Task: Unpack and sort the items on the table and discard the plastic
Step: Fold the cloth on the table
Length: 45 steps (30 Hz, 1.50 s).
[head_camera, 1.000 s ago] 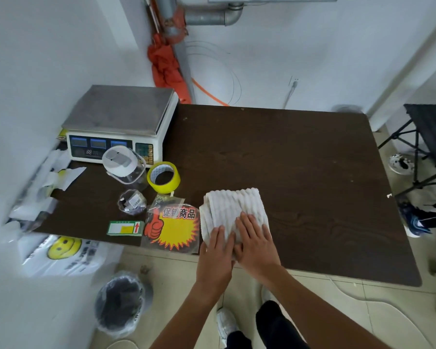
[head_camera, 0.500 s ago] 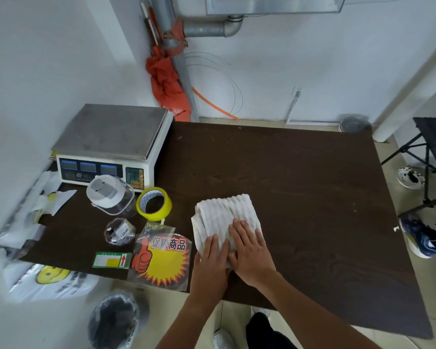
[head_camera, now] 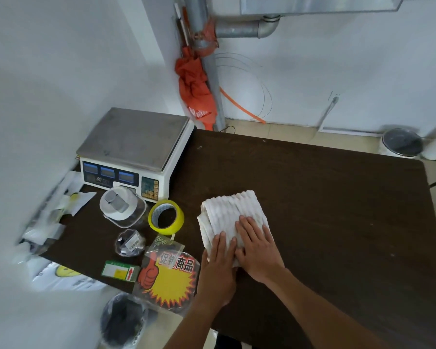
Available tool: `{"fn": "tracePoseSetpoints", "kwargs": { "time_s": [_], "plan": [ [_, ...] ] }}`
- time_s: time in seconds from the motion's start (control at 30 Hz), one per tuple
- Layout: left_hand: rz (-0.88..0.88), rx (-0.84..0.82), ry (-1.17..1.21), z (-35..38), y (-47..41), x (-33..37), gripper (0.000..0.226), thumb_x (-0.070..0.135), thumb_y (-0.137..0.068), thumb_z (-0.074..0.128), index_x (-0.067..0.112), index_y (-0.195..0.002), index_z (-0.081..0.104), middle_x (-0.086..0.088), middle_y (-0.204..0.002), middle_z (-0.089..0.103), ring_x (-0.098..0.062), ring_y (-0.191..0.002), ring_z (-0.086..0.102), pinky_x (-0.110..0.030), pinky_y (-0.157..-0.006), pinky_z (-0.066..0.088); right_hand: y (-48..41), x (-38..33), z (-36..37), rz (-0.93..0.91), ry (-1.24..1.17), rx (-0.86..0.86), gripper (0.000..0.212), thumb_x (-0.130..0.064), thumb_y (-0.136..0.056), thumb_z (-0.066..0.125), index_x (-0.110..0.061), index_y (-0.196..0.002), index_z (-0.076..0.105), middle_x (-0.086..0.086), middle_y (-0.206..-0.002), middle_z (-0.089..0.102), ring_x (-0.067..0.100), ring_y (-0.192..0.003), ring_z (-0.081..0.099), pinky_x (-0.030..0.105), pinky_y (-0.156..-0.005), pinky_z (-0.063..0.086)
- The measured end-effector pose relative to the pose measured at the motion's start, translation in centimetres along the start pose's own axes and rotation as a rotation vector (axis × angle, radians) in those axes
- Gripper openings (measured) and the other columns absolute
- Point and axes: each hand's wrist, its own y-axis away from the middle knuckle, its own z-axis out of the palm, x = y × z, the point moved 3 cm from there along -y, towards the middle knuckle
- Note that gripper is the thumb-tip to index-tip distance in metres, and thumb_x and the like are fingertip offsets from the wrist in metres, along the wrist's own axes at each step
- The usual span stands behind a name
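1. Loose plastic wrappers (head_camera: 61, 212) lie at the left edge of the bench (head_camera: 337, 210), partly overhanging it. Hazard: a draught or a sweeping arm could drop them on the floor instead of in the waste.
2. An electronic scale (head_camera: 136, 147) occupies the back-left corner. Crowded in front of it are a clear lidded container (head_camera: 122, 207), a small bagged item (head_camera: 130, 243), a green-and-white card (head_camera: 121, 270) and a yellow tape roll (head_camera: 165, 217). Hazard: reaching in for one piece may knock its neighbours over.
3. The bagged promotional sign (head_camera: 169, 280) overhangs the near edge above the black-lined bin (head_camera: 124, 321). Hazard: a nudge from the left forearm could tip it in unopened.
4. The folded white ribbed cloth (head_camera: 232, 207) lies near the front edge, just right of the sign, with no wrapper visible around it.
5. The left hand (head_camera: 219, 268) and right hand (head_camera: 259, 250) rest flat, side by side, on the near half of the cloth. Fingers are straight and press down; they grip nothing.
6. Hazard: pressure directed toward the person may slide the cloth off the edge, and the folds may spring apart on release.
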Motion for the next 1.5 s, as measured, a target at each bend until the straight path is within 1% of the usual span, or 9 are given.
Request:
{"fn": "tracePoseSetpoints", "kwargs": {
  "time_s": [0.1,0.27,0.37,0.53,0.7,0.93,1.17,1.3,1.5],
  "plan": [
    [0.011,-0.015,0.012,-0.9,-2.0,-0.7,0.079,0.044,-0.1,0.043,0.026,-0.158,-0.01,-0.003,-0.163,-0.023,-0.023,-0.149,-0.027,-0.05,-0.122,0.006,-1.8,0.3,-0.5,0.013,-0.016,0.017,0.067,-0.052,-0.101,0.015,-0.024,-0.158,-0.009,-0.004,-0.164,-0.019,0.013,-0.148,-0.025,0.044,-0.123,-0.007],
    [0.024,-0.018,-0.039,-1.9,-5.8,-2.0,0.075,0.056,-0.099,0.031,0.027,-0.159,-0.004,-0.004,-0.167,-0.015,-0.021,-0.152,-0.02,-0.051,-0.122,0.011,-5.0,0.9,-1.8,0.039,-0.042,0.033,0.071,-0.052,-0.095,0.005,-0.023,-0.158,-0.007,-0.004,-0.165,-0.017,0.013,-0.149,-0.023,0.045,-0.124,-0.003],
    [0.031,0.018,-0.041,-2.6,-8.3,-2.8,0.076,0.062,-0.097,0.024,0.027,-0.16,0.003,-0.004,-0.168,-0.008,-0.02,-0.154,-0.013,-0.051,-0.121,0.014,-7.4,1.4,-2.3,0.058,-0.04,0.046,0.068,-0.05,-0.099,0.012,-0.023,-0.158,-0.006,-0.004,-0.165,-0.017,0.012,-0.149,-0.023,0.045,-0.124,-0.002],
    [0.031,0.035,-0.036,-3.8,-13.4,-5.4,0.077,0.062,-0.097,0.03,0.025,-0.161,0.008,-0.007,-0.169,-0.002,-0.022,-0.155,-0.007,-0.055,-0.121,0.016,-12.7,1.4,-3.5,0.097,-0.063,0.088,0.067,-0.048,-0.102,0.019,-0.022,-0.159,-0.003,-0.004,-0.166,-0.013,0.012,-0.15,-0.021,0.045,-0.124,-0.003],
    [0.022,0.005,-0.094,-5.8,-18.1,-7.6,0.088,0.072,-0.092,0.024,0.024,-0.16,-0.003,-0.007,-0.167,-0.016,-0.022,-0.153,-0.018,-0.054,-0.123,0.002,-17.8,1.0,-4.8,0.131,-0.076,0.09,0.068,-0.051,-0.102,0.018,-0.022,-0.159,-0.004,-0.003,-0.166,-0.014,0.013,-0.15,-0.021,0.045,-0.123,-0.005],
    [0.033,0.001,-0.169,-7.5,-22.5,-10.2,0.094,0.078,-0.09,0.024,0.025,-0.159,-0.013,-0.007,-0.166,-0.02,-0.024,-0.152,-0.021,-0.054,-0.123,0.0,-22.9,0.9,-6.9,0.16,-0.186,0.024,0.072,-0.045,-0.101,0.033,-0.022,-0.159,-0.002,-0.005,-0.166,-0.01,0.011,-0.151,-0.016,0.042,-0.124,-0.003],
    [-0.006,-0.021,-0.266,-8.1,-23.1,-10.3,0.094,0.079,-0.091,0.017,0.023,-0.157,-0.02,-0.008,-0.165,-0.024,-0.025,-0.151,-0.025,-0.054,-0.122,-0.003,-24.1,0.8,-7.8,0.166,-0.177,-0.037,0.074,-0.042,-0.1,0.038,-0.02,-0.16,0.001,-0.003,-0.167,-0.008,0.013,-0.152,-0.011,0.043,-0.124,0.003],
    [-0.012,-0.022,-0.292,-9.0,-22.4,-9.8,0.087,0.07,-0.097,0.021,0.02,-0.159,-0.012,-0.012,-0.166,-0.015,-0.027,-0.153,-0.018,-0.053,-0.123,0.001,-24.0,0.9,-9.9,0.161,-0.155,-0.128,0.079,-0.039,-0.098,0.05,-0.017,-0.16,0.005,-0.003,-0.167,-0.003,0.016,-0.153,-0.003,0.043,-0.122,0.013],
    [0.001,-0.09,-0.154,-11.0,-19.6,-9.4,0.084,0.064,-0.099,0.028,0.016,-0.16,-0.004,-0.01,-0.168,-0.007,-0.024,-0.154,-0.011,-0.051,-0.124,0.002,-21.7,-0.1,-12.1,0.144,-0.097,-0.208,0.066,-0.036,-0.098,0.053,-0.017,-0.156,0.027,0.005,-0.165,0.017,0.027,-0.15,0.02,0.045,-0.119,0.026]
  ]
}}
